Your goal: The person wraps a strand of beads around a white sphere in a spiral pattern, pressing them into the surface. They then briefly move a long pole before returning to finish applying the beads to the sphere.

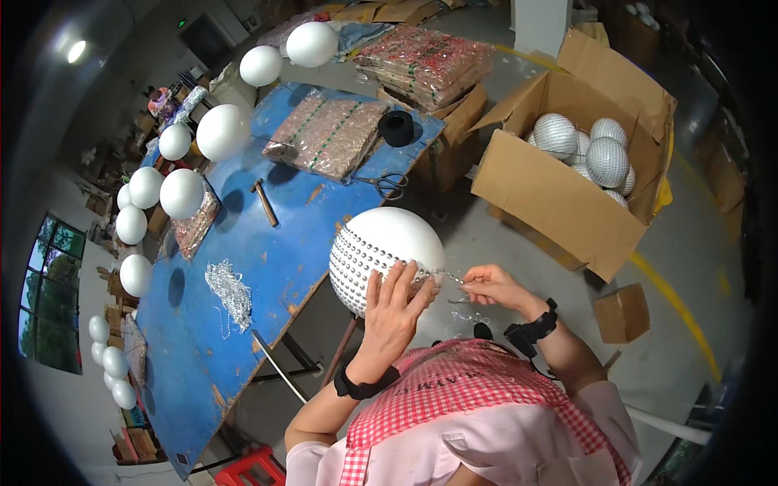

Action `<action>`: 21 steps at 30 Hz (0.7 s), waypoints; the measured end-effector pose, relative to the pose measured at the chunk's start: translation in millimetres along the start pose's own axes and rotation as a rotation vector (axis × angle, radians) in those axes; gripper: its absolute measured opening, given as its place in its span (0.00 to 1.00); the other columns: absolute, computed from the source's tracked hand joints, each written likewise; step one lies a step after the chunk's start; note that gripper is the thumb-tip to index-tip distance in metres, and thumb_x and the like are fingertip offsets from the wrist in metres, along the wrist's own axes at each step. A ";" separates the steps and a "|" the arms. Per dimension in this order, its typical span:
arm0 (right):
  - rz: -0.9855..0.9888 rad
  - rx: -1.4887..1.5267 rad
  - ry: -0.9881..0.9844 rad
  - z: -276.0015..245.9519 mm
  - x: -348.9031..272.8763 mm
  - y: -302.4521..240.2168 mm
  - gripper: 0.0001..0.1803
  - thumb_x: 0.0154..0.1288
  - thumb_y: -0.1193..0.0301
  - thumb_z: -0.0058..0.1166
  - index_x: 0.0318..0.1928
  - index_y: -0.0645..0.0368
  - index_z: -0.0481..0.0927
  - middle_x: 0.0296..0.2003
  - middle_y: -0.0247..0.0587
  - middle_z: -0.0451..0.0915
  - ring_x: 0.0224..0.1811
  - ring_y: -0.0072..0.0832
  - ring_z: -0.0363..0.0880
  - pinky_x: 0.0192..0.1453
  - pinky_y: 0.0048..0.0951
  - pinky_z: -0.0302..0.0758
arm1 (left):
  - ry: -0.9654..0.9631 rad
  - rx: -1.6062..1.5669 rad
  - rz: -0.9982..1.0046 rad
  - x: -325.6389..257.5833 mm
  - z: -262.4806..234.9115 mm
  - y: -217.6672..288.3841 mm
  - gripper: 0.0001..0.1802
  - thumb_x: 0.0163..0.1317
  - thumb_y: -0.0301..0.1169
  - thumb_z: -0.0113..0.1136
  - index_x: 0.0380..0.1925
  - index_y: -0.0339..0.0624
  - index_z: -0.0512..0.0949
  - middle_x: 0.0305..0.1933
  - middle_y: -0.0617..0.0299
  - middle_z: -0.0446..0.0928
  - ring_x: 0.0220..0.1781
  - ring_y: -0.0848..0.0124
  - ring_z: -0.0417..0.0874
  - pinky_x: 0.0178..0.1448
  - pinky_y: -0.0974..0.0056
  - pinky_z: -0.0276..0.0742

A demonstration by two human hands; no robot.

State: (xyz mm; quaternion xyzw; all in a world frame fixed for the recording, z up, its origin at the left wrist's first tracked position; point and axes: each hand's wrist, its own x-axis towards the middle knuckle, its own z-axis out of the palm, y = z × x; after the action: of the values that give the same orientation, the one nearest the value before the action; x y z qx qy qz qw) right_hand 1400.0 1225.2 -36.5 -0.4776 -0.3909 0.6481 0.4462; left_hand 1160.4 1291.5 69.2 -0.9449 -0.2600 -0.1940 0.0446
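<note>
Closest in, the left hand (pixel 393 304) lies over the lower part of the white ball (pixel 403 231), its fingers extended and a little apart, seemingly to steady it. The right hand (pixel 496 287) pinches the bead strand (pixel 455 279) between thumb and fingertips, away from the ball, probably to keep it taut. The ball sits off the near edge of the bench (pixel 301 251), seemingly propped on the brown rod (pixel 342 350); this leaves its right side free, with open floor (pixel 466 243) beside the right hand. On the bench, the silver strand heap (pixel 229 293) lies near that edge, perhaps for easy reach; farther back are the hammer (pixel 264 204) and, close to the right-hand edge, the scissors (pixel 382 181). Beyond the gap, the open carton (pixel 527 198) walls in studded balls (pixel 606 160).
</note>
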 end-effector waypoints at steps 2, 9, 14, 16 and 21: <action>0.088 -0.049 -0.038 -1.2 -9.1 -16.4 0.07 0.68 0.70 0.52 0.38 0.61 0.77 0.26 0.30 0.78 0.23 0.13 0.72 0.27 0.16 0.68 | -0.029 0.008 -0.006 -0.4 -0.6 2.3 0.25 0.56 0.28 0.60 0.56 0.54 0.74 0.64 0.55 0.67 0.68 0.58 0.65 0.71 0.44 0.51; -0.115 -0.012 0.030 -12.1 -52.6 -42.9 0.06 0.67 0.72 0.53 0.35 0.62 0.76 0.29 0.36 0.81 0.25 0.15 0.75 0.30 0.17 0.72 | -0.060 0.049 -0.093 -0.8 -0.3 6.5 0.26 0.56 0.26 0.59 0.57 0.53 0.73 0.66 0.57 0.65 0.71 0.59 0.62 0.73 0.43 0.48; -0.131 -0.068 -0.290 -22.3 -54.8 -41.9 0.09 0.66 0.72 0.54 0.41 0.66 0.77 0.36 0.41 0.83 0.34 0.22 0.80 0.37 0.23 0.78 | -0.084 0.024 -0.111 -1.5 -0.1 9.1 0.27 0.56 0.24 0.59 0.58 0.50 0.72 0.66 0.59 0.66 0.71 0.61 0.62 0.74 0.45 0.47; -0.029 -0.072 -0.290 -18.4 -44.6 -42.3 0.10 0.67 0.71 0.54 0.43 0.66 0.78 0.36 0.40 0.83 0.33 0.22 0.80 0.36 0.23 0.78 | -0.046 0.030 -0.159 -1.1 0.6 10.8 0.27 0.55 0.23 0.59 0.58 0.51 0.73 0.66 0.59 0.67 0.71 0.61 0.63 0.74 0.46 0.47; 0.045 -0.120 -0.276 -3.4 -20.1 -43.1 0.15 0.69 0.68 0.52 0.49 0.66 0.76 0.35 0.42 0.84 0.32 0.21 0.82 0.33 0.21 0.78 | -0.033 0.023 -0.147 0.9 -0.7 10.8 0.28 0.54 0.23 0.60 0.58 0.51 0.73 0.66 0.59 0.67 0.71 0.61 0.64 0.74 0.46 0.47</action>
State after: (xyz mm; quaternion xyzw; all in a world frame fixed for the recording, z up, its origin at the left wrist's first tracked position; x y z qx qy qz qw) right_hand 1415.0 1219.0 8.3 -0.4184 -0.4756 0.6930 0.3442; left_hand 1166.4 1282.5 70.4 -0.9257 -0.3318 -0.1781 0.0367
